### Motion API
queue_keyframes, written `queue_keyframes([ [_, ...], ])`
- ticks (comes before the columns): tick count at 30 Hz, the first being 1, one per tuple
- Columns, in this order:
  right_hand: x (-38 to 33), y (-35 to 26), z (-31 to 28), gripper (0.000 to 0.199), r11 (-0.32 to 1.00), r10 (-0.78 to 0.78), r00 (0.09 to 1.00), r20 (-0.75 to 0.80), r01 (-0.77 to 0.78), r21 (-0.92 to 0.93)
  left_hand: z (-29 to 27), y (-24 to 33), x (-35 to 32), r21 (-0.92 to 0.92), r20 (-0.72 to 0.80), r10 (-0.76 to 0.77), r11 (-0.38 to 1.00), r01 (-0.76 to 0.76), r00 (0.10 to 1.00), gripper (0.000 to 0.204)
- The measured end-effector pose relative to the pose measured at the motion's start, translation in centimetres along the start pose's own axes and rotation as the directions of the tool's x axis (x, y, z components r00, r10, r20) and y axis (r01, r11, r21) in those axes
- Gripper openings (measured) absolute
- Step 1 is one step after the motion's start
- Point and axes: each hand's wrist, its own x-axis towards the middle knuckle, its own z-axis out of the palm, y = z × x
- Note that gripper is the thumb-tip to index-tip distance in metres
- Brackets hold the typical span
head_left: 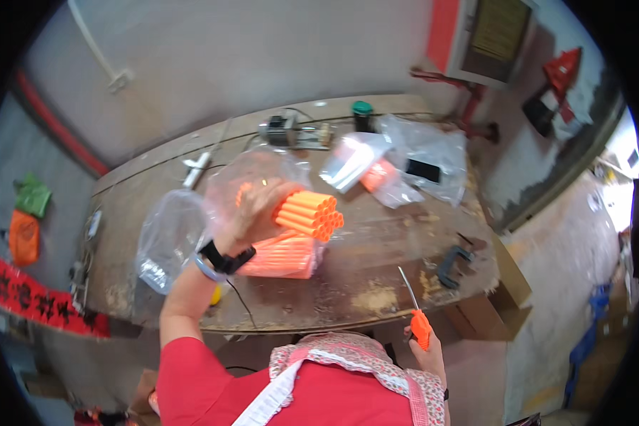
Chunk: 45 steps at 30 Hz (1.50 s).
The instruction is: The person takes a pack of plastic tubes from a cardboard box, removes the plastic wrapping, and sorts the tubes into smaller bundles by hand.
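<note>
L hand [252, 213] grips orange tube bundle [309, 214], tubes jutting right.

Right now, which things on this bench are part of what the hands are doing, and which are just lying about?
In hand:
left hand gripping a bundle of orange tubes
right hand holding an orange-handled screwdriver
stack of orange tubes under the bundle

Lying about:
empty clear bag
clear bags at the back
black clamp
green-capped bottle
small metal machine

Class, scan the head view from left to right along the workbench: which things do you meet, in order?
Clear plastic bag → left hand gripping a bundle of orange tubes → orange-handled screwdriver in the right hand → dark clamp.
</note>
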Motion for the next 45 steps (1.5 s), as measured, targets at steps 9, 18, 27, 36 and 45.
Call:
queue_keyframes([
  [9,-7.3,-5.6,-4.0,0.041,0.993,-0.008,0.951,-0.308,-0.029,-0.113,11.8,2.2,14.6,0.004,0.365,0.533,0.819,-0.574,0.763,0.049],
  [18,-11.5,-5.5,-7.7,0.047,0.982,0.074,0.869,-0.489,-0.15,-0.118,19.0,9.8,19.3,-0.188,0.34,0.686,0.72,-0.668,0.643,0.039],
  [27,-12.0,-5.1,-8.5,0.046,0.969,-0.061,0.91,-0.409,-0.045,-0.245,20.8,13.5,19.7,-0.28,0.436,0.721,0.677,-0.681,0.538,0.044],
  [36,-10.6,-5.4,-9.2,0.043,0.971,-0.111,0.937,-0.331,0.031,-0.236,25.5,13.0,17.0,-0.704,0.273,0.168,0.706,0.078,0.947,0.057],
  [45,-8.4,-5.6,-9.2,0.041,0.978,-0.011,0.899,-0.438,-0.082,-0.193,29.1,13.0,15.6,-0.516,0.702,-0.352,-0.85,0.103,0.619,0.031],
])
